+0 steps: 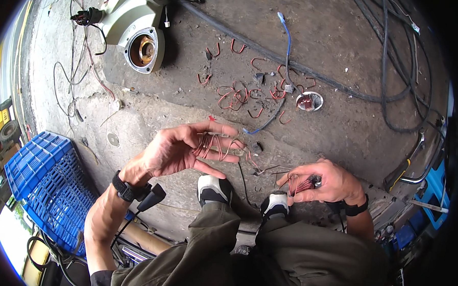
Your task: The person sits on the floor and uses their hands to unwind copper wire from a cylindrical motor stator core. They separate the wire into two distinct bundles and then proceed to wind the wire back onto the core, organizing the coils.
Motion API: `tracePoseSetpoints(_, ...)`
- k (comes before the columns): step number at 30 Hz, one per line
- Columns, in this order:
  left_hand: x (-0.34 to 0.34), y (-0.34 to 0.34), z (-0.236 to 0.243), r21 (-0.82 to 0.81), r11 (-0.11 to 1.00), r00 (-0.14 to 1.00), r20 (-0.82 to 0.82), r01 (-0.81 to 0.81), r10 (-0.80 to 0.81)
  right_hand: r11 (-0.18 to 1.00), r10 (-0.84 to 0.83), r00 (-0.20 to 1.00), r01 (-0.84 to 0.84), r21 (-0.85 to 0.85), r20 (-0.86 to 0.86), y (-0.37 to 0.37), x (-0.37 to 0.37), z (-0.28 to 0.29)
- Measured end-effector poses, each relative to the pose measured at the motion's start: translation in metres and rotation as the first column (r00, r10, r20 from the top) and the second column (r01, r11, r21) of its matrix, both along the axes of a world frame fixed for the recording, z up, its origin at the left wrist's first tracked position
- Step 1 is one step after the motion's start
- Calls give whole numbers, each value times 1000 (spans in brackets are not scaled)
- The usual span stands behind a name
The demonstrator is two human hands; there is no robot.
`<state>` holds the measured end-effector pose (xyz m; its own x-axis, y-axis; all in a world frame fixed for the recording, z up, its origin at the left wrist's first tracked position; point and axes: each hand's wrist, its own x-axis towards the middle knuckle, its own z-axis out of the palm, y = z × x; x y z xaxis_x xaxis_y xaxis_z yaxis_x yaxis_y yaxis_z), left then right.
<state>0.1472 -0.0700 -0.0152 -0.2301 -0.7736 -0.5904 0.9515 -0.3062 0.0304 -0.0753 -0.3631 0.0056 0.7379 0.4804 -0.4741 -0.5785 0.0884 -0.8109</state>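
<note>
My left hand (183, 148) is raised above the floor, its fingers spread, with loops of thin copper wire (216, 146) lying across them. A strand trails from those loops toward my right hand (324, 184). There, the curled fingers and thumb close on a bundle of reddish copper wires (304, 183), dark at its inner end. Past my hands, bent red wire pieces (233, 97) lie scattered among dark crumbs. A round white-rimmed part with copper windings (309, 101) rests at their right.
A pale metal housing with a round opening (142, 51) stands at the far left. A blue plastic basket (48, 181) is at the left. Thick black cable (324, 74) crosses the floor, near a blue-ended lead (287, 38). Tools, including a yellow-and-black handled one (399, 173), lie at the right.
</note>
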Motion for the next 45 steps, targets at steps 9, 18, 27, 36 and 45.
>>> tracePoseSetpoints(9, -23, -35, 16, 222, 966, 859, 462, 131, -223, 990, 76, 997, -74, -116, 14, 15, 4, 8)
tracePoseSetpoints(18, -44, -43, 20, 169, 966, 727, 636, 194, -258, 979, 47, 998, -36, -201, 52, 20, 2, 3)
tracePoseSetpoints(27, -66, -44, 32, 263, 920, 558, 735, 290, -386, 935, -1, 998, 24, -354, 64, 23, 12, 6)
tracePoseSetpoints(36, -76, -49, 25, 207, 915, 347, 878, 346, -330, 951, -12, 997, 35, -308, 78, 32, 21, 10)
tracePoseSetpoints(45, -80, -58, 35, 247, 886, 253, 897, 392, -361, 941, 16, 996, 17, -339, 93, 31, 24, 8)
